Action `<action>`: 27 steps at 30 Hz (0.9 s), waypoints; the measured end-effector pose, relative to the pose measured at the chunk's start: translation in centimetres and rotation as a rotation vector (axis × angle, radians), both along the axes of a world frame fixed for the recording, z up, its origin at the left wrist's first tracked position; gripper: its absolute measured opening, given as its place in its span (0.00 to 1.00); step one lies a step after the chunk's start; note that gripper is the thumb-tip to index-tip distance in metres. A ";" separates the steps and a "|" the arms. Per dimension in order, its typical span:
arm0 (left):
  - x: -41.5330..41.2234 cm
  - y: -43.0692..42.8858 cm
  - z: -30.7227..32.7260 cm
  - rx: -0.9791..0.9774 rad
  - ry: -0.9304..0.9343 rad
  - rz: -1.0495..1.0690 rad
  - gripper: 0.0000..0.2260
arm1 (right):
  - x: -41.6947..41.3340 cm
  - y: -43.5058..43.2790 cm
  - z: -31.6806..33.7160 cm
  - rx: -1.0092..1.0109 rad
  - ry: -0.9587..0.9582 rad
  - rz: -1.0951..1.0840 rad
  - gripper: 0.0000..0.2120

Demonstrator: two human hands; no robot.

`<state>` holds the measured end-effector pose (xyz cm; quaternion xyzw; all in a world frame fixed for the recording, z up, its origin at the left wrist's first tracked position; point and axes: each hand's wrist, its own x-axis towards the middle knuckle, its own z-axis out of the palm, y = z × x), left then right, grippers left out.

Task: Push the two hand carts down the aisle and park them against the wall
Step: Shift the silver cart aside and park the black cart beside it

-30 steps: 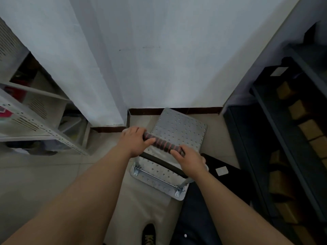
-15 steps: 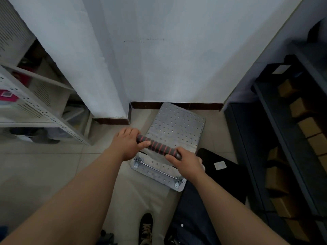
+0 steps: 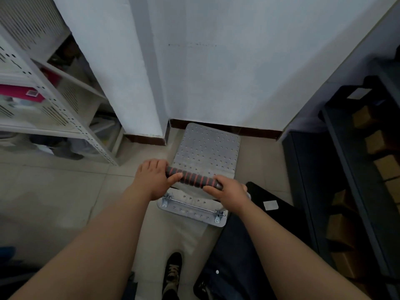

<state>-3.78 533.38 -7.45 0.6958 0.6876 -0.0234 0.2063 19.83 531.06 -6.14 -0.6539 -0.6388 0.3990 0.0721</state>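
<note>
The hand cart (image 3: 207, 152) stands at the middle of the frame, its front edge touching the wall (image 3: 216, 72) — you are in the parking step. Your left hand (image 3: 154, 177) and right hand (image 3: 230, 192) both clench the handle (image 3: 192, 177). Next, straighten it gently, then release. Since one second ago the cart came closer to the baseboard.

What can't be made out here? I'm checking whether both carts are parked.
Head view only:
- Perforated grey metal cart platform: wheels hidden beneath it; contact with the white wall unclear.
- Second cart: only a black platform edge shows, behind the right hand and arm.
- Striped red-and-black foam handle: ends covered by the left hand and right hand.
</note>
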 end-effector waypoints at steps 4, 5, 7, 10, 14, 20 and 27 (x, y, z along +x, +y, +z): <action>0.4 -0.4 -0.7 0.008 0.002 0.050 0.30 | 0.9 1.3 -0.3 -0.018 0.016 0.035 0.10; 0.5 -0.4 -0.8 0.012 -0.002 0.065 0.30 | 1.1 1.8 -0.4 -0.026 0.021 0.041 0.10; 0.7 -0.2 -1.0 0.017 -0.005 0.091 0.31 | 1.5 2.8 -0.5 -0.021 0.034 0.055 0.10; 1.3 0.6 -0.9 0.036 -0.016 0.131 0.28 | 1.8 4.6 -0.5 -0.017 0.029 0.087 0.09; 1.7 2.1 -0.6 0.036 -0.047 0.169 0.26 | 2.1 7.3 -0.6 -0.050 0.036 0.105 0.06; 0.8 5.5 -0.6 -0.005 -0.069 0.198 0.28 | 1.1 10.6 -1.3 -0.059 0.076 0.084 0.09; -0.6 9.4 -0.1 -0.024 -0.111 0.192 0.27 | -0.3 13.8 -2.1 -0.020 0.084 0.053 0.11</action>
